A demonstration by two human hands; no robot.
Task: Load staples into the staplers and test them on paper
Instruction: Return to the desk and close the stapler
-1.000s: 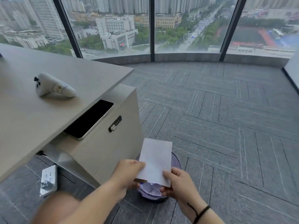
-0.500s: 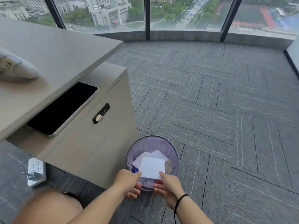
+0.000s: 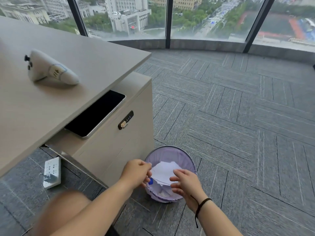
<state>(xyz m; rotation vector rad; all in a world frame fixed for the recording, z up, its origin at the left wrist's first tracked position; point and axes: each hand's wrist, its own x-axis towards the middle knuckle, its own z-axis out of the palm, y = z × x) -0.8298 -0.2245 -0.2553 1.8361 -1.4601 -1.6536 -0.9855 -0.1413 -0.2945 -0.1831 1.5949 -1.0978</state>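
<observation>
White paper sheets [image 3: 163, 172] lie loose in a small round waste bin [image 3: 172, 151] lined with a pale purple bag, which stands on grey patterned carpet [image 3: 238, 125] just beside the front corner of a beige drawer cabinet [image 3: 109, 150]. Both hands hang over the bin's near rim. The left hand [image 3: 136, 171] has its fingers curled inward at the left edge of the topmost sheet; whether the fingertips pinch that edge or merely touch it cannot be told. The right hand [image 3: 185, 182] is spread, fingers loosely extended and apart, at the right edge of the same sheet and grasping nothing; a dark cord bracelet [image 3: 202, 202] circles its wrist. A small blue object [image 3: 150, 181] shows in the bin just below the left fingers; its nature cannot be told. No stapler shows in the view. On the light wood desk [image 3: 81, 65] at left rests a white handheld controller [image 3: 51, 68] with dark buttons and a handwritten label. A dark-screened tablet [image 3: 97, 113] lies on top of the cabinet, partly under the desk edge. The cabinet front carries a combination lock [image 3: 125, 120]. A white power strip [image 3: 52, 172] lies on the carpet under the desk. The person's bare knee [image 3: 63, 212] shows blurred at lower left. Floor-to-ceiling windows [image 3: 204, 17] with dark frames run along the far wall, with city buildings and a sports field beyond.
</observation>
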